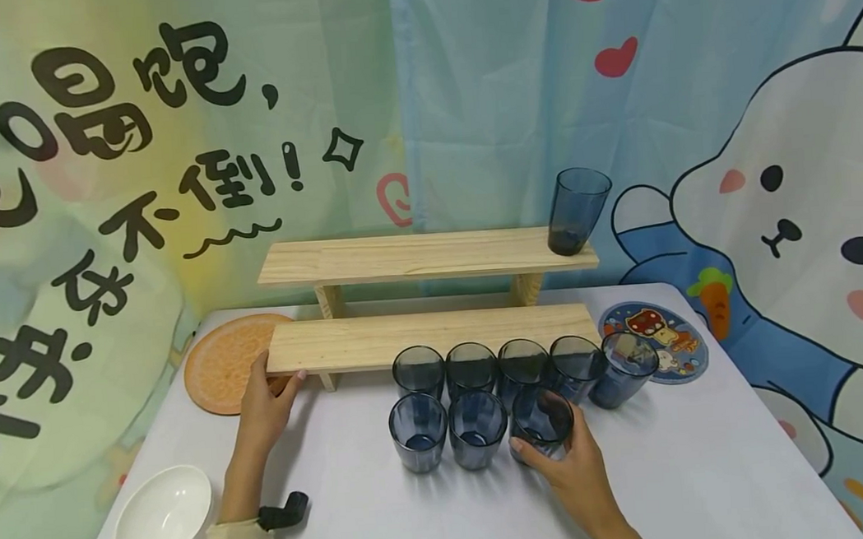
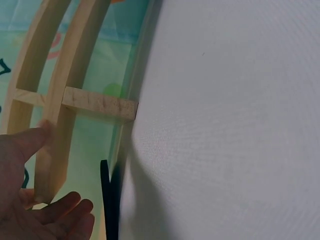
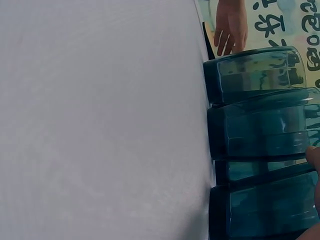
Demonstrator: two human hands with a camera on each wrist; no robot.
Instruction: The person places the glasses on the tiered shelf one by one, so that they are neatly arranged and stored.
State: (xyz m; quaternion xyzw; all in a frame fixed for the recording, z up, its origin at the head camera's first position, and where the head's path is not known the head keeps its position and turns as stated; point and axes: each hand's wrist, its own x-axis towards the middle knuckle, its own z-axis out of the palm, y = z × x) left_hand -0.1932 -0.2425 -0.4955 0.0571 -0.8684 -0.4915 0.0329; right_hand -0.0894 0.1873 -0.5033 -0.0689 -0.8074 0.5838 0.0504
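My left hand [image 1: 262, 412] holds the left end of the lower board of a two-step wooden shelf [image 1: 428, 337]. In the left wrist view the thumb lies against the board [image 2: 62, 120], and the other fingers are by its end. My right hand [image 1: 577, 471] grips a blue tinted drinking glass [image 1: 540, 419], the rightmost of three in the front row. Its neighbours are a middle glass [image 1: 478, 431] and a left glass [image 1: 418, 435]. Behind them stands a row of several like glasses [image 1: 471, 370]. One more glass [image 1: 578, 215] stands upright at the right end of the upper board.
At left lie an orange-slice placemat [image 1: 215, 365], partly under the shelf, and a white bowl [image 1: 163, 517]. A round cartoon placemat [image 1: 677, 345] is at right, behind the end glass [image 1: 623, 373]. A printed curtain [image 1: 465, 94] hangs behind the white table [image 1: 711, 467].
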